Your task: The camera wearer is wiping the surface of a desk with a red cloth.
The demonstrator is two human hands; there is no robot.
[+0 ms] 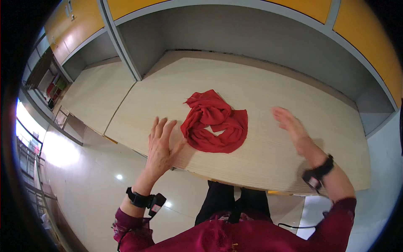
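A red cloth, perhaps a scarf [217, 138], lies on the pale wood-grain desk top [267, 157]. It is twisted into a loose ring, with a small gap where the desk shows through and a bunched end at the back. Just left of the cloth is my left hand [162, 149], empty, fingers spread and thumb near the cloth's left edge; whether the thumb touches it I cannot tell. Well to the right, apart from the cloth, my right hand [289, 124] is held over the desk, slightly blurred. Nothing shows in it, and its fingers are extended.
Grey panels [252, 34] enclose the desk at the back, below yellow cupboard doors [299, 8]. A grey upright post [121, 41] stands at the back left, near the seam to a second desk top [97, 85]. Tiled floor [104, 195] lies past the front edge.
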